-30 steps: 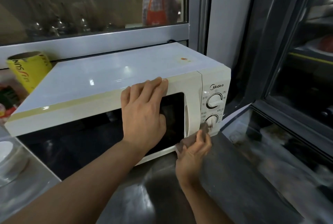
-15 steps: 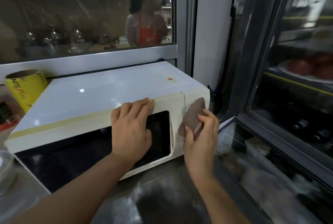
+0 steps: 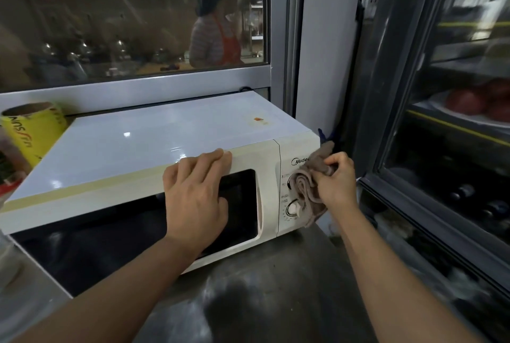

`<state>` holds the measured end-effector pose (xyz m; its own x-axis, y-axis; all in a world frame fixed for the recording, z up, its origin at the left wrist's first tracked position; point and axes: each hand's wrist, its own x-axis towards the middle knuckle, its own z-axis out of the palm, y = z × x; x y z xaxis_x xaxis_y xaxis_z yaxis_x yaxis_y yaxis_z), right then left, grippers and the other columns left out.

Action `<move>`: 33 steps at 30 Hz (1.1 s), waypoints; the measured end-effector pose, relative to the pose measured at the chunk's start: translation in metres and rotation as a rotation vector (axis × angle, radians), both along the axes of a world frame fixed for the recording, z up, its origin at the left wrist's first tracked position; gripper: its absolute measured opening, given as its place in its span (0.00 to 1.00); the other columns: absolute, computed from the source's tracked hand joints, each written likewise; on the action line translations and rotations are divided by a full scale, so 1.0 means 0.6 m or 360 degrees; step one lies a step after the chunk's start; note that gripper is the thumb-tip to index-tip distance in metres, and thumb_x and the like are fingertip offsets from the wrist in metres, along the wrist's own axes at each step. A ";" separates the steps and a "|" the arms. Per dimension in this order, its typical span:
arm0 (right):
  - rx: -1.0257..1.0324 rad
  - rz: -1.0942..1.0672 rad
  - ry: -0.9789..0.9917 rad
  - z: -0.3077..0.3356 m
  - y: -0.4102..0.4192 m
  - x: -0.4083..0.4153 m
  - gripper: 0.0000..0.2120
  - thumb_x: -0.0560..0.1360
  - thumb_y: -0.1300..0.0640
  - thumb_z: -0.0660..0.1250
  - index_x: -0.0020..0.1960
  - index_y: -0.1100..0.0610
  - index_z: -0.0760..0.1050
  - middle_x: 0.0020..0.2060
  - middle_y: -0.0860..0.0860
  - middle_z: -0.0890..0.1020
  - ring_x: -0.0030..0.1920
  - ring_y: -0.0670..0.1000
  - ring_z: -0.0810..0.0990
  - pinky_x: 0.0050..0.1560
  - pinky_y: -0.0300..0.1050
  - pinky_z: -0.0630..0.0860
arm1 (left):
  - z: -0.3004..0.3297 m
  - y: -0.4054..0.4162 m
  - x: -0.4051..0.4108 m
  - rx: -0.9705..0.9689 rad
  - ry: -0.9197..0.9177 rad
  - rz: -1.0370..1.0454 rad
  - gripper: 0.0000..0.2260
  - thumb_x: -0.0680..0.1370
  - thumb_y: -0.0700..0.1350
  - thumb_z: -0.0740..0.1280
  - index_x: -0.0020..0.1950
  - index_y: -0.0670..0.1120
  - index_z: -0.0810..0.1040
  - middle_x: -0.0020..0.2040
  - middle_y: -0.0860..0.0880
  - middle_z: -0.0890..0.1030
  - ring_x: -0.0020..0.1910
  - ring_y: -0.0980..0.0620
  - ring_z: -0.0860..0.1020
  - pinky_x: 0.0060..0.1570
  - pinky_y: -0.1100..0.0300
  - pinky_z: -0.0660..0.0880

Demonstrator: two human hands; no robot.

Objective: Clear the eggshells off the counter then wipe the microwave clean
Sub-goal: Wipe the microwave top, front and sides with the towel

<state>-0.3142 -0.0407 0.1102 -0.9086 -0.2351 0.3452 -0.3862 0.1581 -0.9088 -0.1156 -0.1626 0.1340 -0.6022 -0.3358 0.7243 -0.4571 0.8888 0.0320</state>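
**Cloth on the control panel, door steadied**

Fingers of the right hand (image 3: pixel 335 182) are curled round a crumpled grey-brown cotton cloth (image 3: pixel 310 185), pinching it against the control panel at the right end of the cream-fronted, white-topped boxy microwave (image 3: pixel 165 135). The cloth drapes over the upper dial; the lower round white dial (image 3: pixel 294 208) shows just beside its hanging edge. Further along, the left hand (image 3: pixel 196 193) lies flat with straight fingers on the microwave's dark glass door, fingertips over its top edge.

To wipe well, I judge, keep that bracing palm firm so the box cannot slide on the grey steel counter (image 3: pixel 262 287), and work the cloth round each dial rather than across (a sideways drag might turn one).

The microwave's right flank and rear are out of sight, and the cloth hides the end of the brand lettering. No eggshells show on the counter near the microwave; its left stretch is cut off.
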 end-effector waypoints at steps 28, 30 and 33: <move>0.0068 -0.0089 0.0258 -0.105 -0.022 0.097 0.08 0.70 0.73 0.63 0.45 0.63 0.74 0.50 0.51 0.68 0.49 0.50 0.73 0.51 0.31 0.66 | -0.012 -0.004 -0.010 -0.0050 0.0151 0.0003 0.30 0.58 0.36 0.67 0.60 0.47 0.76 0.58 0.51 0.78 0.51 0.49 0.67 0.53 0.54 0.60; 0.0056 -0.0113 0.0142 -0.107 -0.018 0.080 0.08 0.70 0.72 0.64 0.43 0.60 0.73 0.48 0.50 0.68 0.46 0.50 0.73 0.46 0.28 0.65 | -0.014 -0.005 -0.011 -0.0063 0.0168 -0.0005 0.30 0.58 0.36 0.67 0.60 0.46 0.76 0.58 0.50 0.78 0.51 0.49 0.67 0.53 0.54 0.60; 0.0005 -0.0114 -0.0048 -0.109 -0.017 0.058 0.09 0.71 0.69 0.65 0.43 0.56 0.71 0.50 0.52 0.71 0.45 0.50 0.73 0.44 0.24 0.65 | -0.014 -0.004 -0.013 -0.0057 0.0192 -0.0002 0.29 0.58 0.36 0.67 0.60 0.46 0.76 0.58 0.50 0.78 0.51 0.49 0.67 0.53 0.54 0.60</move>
